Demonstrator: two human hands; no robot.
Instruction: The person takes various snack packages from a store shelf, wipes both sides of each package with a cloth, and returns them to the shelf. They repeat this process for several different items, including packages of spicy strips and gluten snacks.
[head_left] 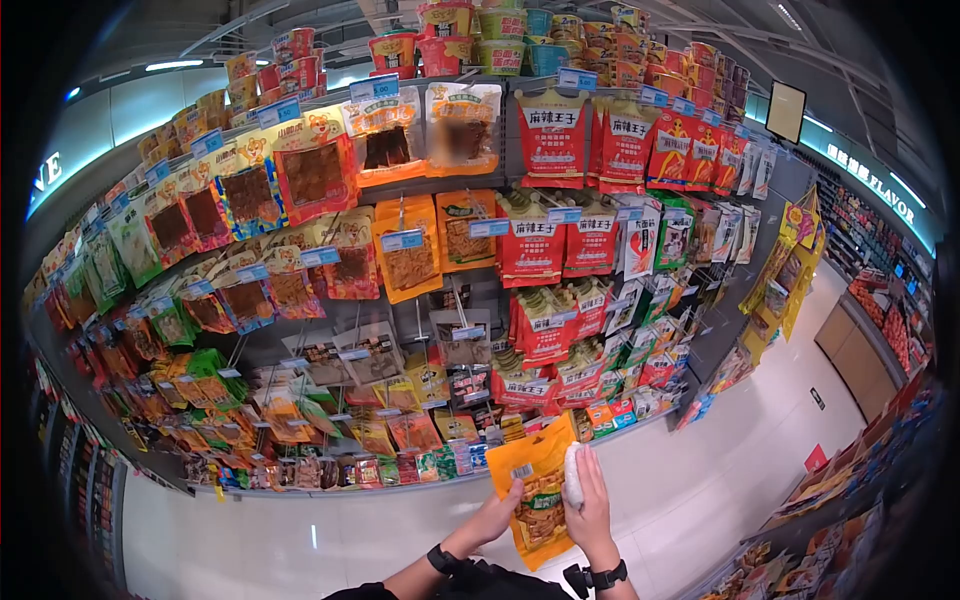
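An orange snack bag (pixel 541 492), with a barcode and a clear window over brown food, is upright in front of my body. My left hand (pixel 497 514) grips its left edge, thumb on the front and the other fingers hidden behind. Against the bag's right side, my right hand (pixel 592 500) holds a crumpled white cloth (pixel 573 474) under its nearly straight fingers. Dark bands circle both wrists.
Ahead stands a wide rack of hanging snack bags, including red bags (pixel 553 140) and other orange bags (pixel 407 245). Cup noodles (pixel 445 50) line its top. A yellow hanging display (pixel 790 260) is at the right end, above the pale tiled floor (pixel 300 540).
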